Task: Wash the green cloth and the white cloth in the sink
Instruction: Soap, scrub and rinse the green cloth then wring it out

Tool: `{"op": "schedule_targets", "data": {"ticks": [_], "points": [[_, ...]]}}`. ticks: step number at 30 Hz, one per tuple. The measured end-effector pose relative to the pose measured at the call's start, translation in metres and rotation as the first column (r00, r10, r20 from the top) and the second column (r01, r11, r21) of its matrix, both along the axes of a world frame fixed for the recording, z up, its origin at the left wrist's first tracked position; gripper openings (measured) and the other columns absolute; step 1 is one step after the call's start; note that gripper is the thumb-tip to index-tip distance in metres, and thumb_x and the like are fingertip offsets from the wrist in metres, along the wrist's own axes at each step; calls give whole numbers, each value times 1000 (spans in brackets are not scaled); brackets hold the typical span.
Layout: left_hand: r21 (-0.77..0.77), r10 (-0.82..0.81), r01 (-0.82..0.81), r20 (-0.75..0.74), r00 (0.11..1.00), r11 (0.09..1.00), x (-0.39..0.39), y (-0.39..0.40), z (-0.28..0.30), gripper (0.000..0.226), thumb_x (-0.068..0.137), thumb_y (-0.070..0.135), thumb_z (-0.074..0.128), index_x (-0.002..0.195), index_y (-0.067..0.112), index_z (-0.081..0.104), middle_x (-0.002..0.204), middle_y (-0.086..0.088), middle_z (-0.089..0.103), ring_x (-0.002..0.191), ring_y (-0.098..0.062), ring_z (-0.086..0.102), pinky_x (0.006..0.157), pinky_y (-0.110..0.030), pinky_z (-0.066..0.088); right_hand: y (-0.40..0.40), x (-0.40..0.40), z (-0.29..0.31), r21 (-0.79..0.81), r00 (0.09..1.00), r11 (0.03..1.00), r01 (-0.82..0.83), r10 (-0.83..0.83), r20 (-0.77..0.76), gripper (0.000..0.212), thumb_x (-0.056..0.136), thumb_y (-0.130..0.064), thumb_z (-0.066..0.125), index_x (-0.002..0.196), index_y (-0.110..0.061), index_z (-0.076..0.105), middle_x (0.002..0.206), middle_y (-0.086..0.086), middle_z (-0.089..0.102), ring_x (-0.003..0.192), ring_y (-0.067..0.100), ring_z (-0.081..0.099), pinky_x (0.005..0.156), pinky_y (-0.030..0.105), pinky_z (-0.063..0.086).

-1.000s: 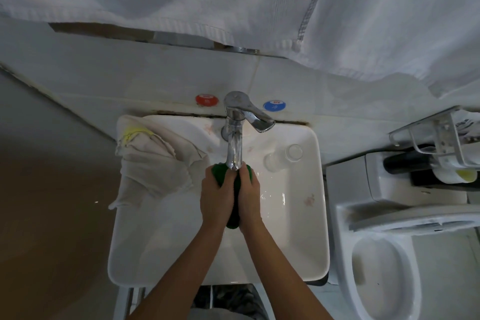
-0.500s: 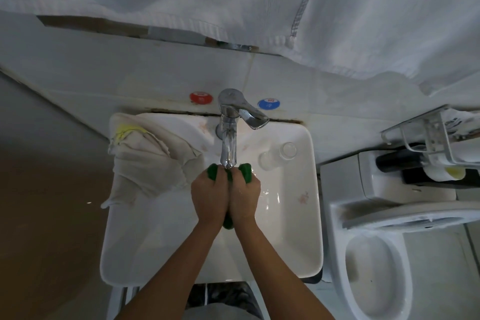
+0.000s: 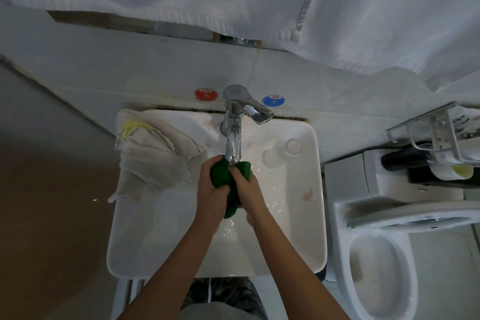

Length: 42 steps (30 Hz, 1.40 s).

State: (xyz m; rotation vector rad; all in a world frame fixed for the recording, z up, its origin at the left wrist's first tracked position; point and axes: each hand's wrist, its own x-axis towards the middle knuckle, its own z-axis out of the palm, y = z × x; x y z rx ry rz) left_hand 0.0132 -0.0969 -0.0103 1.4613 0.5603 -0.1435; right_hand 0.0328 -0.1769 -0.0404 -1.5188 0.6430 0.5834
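Off-white white cloth (image 3: 153, 156) drapes the sink (image 3: 306, 241) rim, centre-left, nearest the left hand (image 3: 211, 189). Left hand and right hand (image 3: 249, 189) both grip the green cloth (image 3: 223, 176), bunched lengthwise under the tap (image 3: 233, 138).

We found the near half of the white rectangular sink (image 3: 135, 254) open to a hand. The chrome tap spout (image 3: 233, 143) overhung its far middle, a crumpled white cloth (image 3: 153, 158) draped the far-left corner, and a clear glass tumbler (image 3: 281, 154) lay near the far-right corner.
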Motion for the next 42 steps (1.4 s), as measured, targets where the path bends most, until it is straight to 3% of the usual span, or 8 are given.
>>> {"op": "schedule_targets", "data": {"ticks": [7, 13, 16, 19, 22, 25, 31, 42], "points": [[-186, -59, 54, -23, 998, 981, 1, 5, -2, 67, 82, -3, 57, 138, 23, 33, 116, 11, 52, 99, 1, 54, 72, -11, 49, -8, 3, 11, 196, 934, 931, 308, -336, 125, 41, 83, 10, 53, 111, -19, 62, 113, 11, 65, 107, 27, 61, 93, 42, 54], [-233, -11, -51, -256, 966, 971, 7, 5, -10, 32, 97, 42, 46, 125, 28, 55, 113, 3, 64, 98, -15, 65, 69, -34, 58, -5, -2, 17, 296, 913, 878, 378, -406, 38, 48, 54, -9, 55, 101, -17, 61, 103, 11, 64, 98, 27, 59, 79, 41, 54], [-42, 78, -88, -197, 977, 995, 8, 2, -12, 25, 98, 24, 49, 122, 23, 56, 114, -3, 63, 102, -19, 62, 78, -32, 55, -7, -4, 19, 351, 944, 880, 320, -329, -37, 48, 63, -22, 62, 109, -10, 61, 100, 11, 65, 91, 25, 62, 66, 36, 54], [43, 99, -95, -104, 990, 995, 4, 1, -9, 40, 92, 1, 50, 128, 17, 52, 121, -4, 58, 111, -19, 55, 92, -29, 47, -6, -6, 17, 304, 962, 914, 271, -250, -105, 42, 84, -40, 63, 117, -14, 64, 113, 12, 66, 107, 28, 62, 87, 42, 56], [19, 38, -37, -73, 997, 999, 4, 0, -8, 61, 82, -13, 48, 133, 20, 47, 122, -1, 53, 110, -16, 53, 92, -31, 49, -5, -6, 12, 267, 971, 934, 238, -229, -67, 44, 79, -45, 66, 116, -22, 65, 116, 8, 66, 111, 27, 62, 90, 43, 57], [-5, 31, -31, -90, 995, 999, 7, -5, -15, 41, 90, 7, 54, 124, 30, 55, 119, 2, 58, 106, -14, 58, 86, -34, 54, -3, -5, 12, 244, 977, 947, 209, -212, -16, 32, 85, -33, 66, 116, -24, 66, 113, 5, 69, 106, 22, 65, 90, 39, 56], [298, 182, -156, -61, 981, 942, 9, -19, -25, 20, 90, 41, 55, 99, 23, 58, 91, 1, 65, 85, -17, 64, 72, -34, 55, 11, -9, 16, 212, 956, 933, 291, -294, -17, 20, 93, -27, 59, 101, -12, 68, 93, 5, 71, 89, 20, 68, 68, 28, 56], [224, 259, -250, -9, 966, 942, 20, -27, -16, 23, 87, 10, 63, 66, 18, 61, 60, 2, 62, 52, -6, 58, 53, -21, 49, 11, 3, 9, 41, 896, 911, 411, -412, 164, 27, 77, -9, 58, 52, -13, 48, 51, 4, 37, 56, 19, 37, 53, 31, 33]]}}
